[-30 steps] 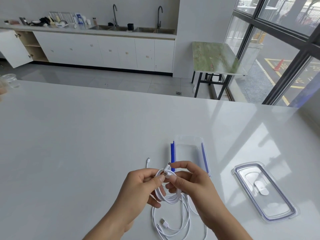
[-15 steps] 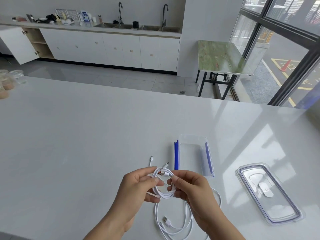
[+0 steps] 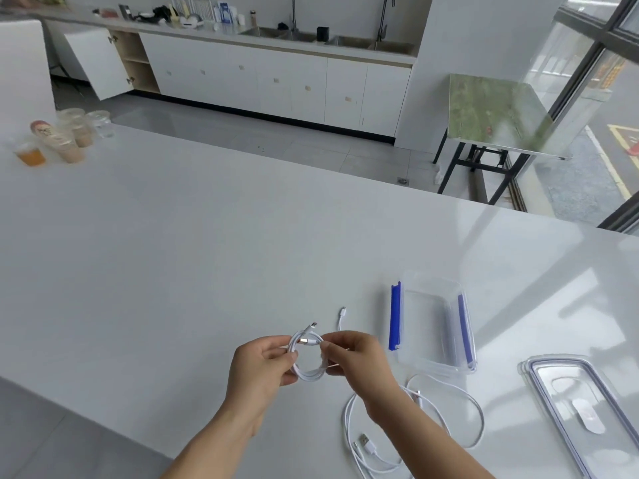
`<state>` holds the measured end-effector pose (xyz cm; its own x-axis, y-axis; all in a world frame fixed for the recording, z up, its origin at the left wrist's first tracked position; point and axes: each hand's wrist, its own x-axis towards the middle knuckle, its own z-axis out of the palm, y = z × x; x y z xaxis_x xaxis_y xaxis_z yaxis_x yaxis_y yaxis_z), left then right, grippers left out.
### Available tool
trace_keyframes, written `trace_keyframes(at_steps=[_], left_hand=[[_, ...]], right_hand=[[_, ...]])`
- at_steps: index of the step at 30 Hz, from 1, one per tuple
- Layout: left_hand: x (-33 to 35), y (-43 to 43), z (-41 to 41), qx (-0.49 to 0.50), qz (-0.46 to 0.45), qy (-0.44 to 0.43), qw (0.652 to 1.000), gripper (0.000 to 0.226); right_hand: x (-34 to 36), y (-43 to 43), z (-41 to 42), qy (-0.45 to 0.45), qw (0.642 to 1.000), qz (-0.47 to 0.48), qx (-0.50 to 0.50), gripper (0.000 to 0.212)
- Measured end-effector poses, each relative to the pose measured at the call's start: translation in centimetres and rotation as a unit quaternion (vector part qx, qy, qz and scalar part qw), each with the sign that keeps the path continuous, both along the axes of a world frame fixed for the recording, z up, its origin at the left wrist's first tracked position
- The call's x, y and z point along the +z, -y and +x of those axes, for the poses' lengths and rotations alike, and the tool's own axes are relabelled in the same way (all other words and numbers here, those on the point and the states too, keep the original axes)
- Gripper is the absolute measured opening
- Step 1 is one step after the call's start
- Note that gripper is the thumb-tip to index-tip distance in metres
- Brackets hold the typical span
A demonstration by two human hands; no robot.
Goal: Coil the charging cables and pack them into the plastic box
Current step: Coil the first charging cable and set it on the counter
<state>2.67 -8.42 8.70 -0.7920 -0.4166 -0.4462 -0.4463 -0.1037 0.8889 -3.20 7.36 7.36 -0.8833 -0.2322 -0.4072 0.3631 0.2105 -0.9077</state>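
A white charging cable wound into a small coil [image 3: 308, 357] hangs just above the white table, held from both sides. My left hand [image 3: 261, 369] pinches its left edge and my right hand [image 3: 358, 364] pinches its right edge; two plug ends stick up at the top. More white cable [image 3: 446, 406] lies loose on the table under my right forearm, with a USB plug [image 3: 367, 443] near the front. The clear plastic box [image 3: 432, 323] with blue side clips stands open to the right of my hands. Its clear lid [image 3: 584, 416] lies flat further right.
Several plastic cups with drinks [image 3: 58, 140] stand at the table's far left. The table's front edge [image 3: 86, 414] runs diagonally at lower left. Beyond the table are a kitchen counter with sinks [image 3: 311, 39] and a green-topped side table [image 3: 494, 112] by the window.
The view has swung left, bringing the cups into sight. The coil has tightened into a small ring between my hands, and the cable's hanging part no longer trails down to the loose pile.
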Motion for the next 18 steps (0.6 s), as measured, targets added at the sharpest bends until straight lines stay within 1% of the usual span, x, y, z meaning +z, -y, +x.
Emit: trace_keyframes(at_steps=[3,7,13,18], left_hand=[[-1.3,1.9,-0.8,0.012,-0.011,0.02,1.0,0.025],[-3.3,4.2,-2.7,0.016,-0.032,0.043,0.998,0.025],[-5.7,6.3,-6.6,0.014,-0.093,0.072,0.993,0.026],[-7.2,7.3,-9.5,-0.013,-0.163,0.092,0.982,0.026]], right_hand=[[-1.5,2.0,-1.5,0.017,1.0,0.004,0.022,0.012],[-3.1,4.7,-3.5,0.009,0.997,0.054,0.051,0.019],[-5.2,7.6,-6.9,0.027,0.994,0.089,0.061,0.018],[-6.7,8.8,-9.4,0.054,0.992,0.102,0.052,0.015]])
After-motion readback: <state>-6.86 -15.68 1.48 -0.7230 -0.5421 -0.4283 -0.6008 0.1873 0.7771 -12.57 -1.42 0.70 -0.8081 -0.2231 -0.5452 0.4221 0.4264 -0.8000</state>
